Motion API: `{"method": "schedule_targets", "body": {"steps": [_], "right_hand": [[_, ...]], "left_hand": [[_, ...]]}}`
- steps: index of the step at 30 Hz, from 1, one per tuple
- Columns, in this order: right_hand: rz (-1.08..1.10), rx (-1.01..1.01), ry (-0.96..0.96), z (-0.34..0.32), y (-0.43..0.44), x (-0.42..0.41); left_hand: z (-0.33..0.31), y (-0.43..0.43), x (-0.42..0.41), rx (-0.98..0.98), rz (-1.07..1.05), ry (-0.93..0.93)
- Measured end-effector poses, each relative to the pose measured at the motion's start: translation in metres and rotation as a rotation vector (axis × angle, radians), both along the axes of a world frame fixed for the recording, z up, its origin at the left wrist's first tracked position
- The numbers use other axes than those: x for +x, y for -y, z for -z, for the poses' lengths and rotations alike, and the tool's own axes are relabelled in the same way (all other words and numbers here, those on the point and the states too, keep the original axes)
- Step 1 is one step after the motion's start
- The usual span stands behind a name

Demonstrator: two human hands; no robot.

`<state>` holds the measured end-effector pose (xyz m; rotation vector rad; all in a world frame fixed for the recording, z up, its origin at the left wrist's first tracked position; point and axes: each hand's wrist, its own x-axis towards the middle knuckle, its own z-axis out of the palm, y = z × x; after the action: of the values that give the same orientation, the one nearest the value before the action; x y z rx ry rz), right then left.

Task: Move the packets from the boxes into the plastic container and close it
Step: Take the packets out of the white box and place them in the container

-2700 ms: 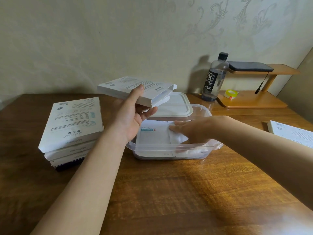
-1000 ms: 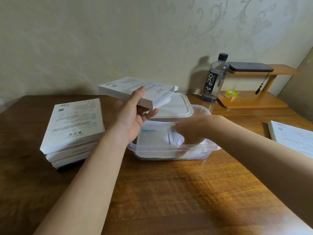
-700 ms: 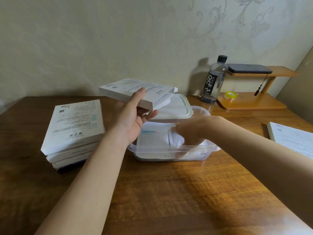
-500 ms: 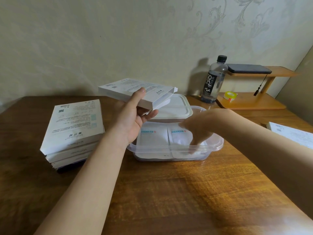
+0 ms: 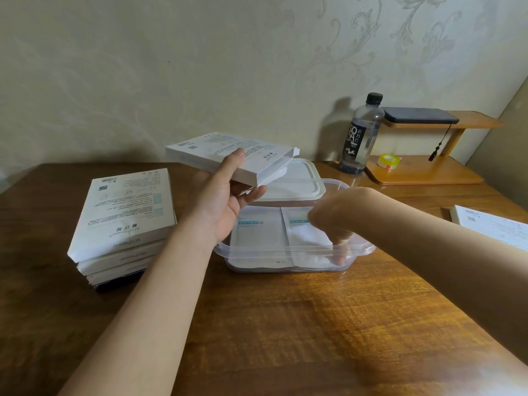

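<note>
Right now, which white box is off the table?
The box in the left hand, above the lid; the stack and right-edge box rest on the table.

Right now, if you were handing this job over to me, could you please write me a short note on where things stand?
Left hand grips a white box, its open end facing right.
Right hand reaches down into the plastic container, onto the right packet; pinching or pressing, I cannot tell.
Done: it and the left packet lie side by side inside.
Left: the stack of boxes on the left, then the lid, off and behind the container, goes on.
</note>
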<state>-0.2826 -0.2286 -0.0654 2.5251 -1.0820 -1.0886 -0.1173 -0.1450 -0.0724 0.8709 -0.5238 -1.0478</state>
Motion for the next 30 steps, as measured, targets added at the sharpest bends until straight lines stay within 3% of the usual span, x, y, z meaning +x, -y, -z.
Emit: {"method": "schedule_targets", "body": {"steps": [18, 24, 30], "right_hand": [[0.013, 0.052, -0.011, -0.003, -0.001, 0.008], [0.013, 0.078, 0.152, -0.005, 0.002, 0.022], [-0.018, 0.125, 0.138, 0.007, 0.003, 0.026]], "left_hand": [[0.000, 0.000, 0.001, 0.001, 0.010, -0.005], [0.000, 0.000, 0.001, 0.007, -0.002, -0.009], [0.000, 0.000, 0.001, 0.010, 0.008, -0.008]]}}
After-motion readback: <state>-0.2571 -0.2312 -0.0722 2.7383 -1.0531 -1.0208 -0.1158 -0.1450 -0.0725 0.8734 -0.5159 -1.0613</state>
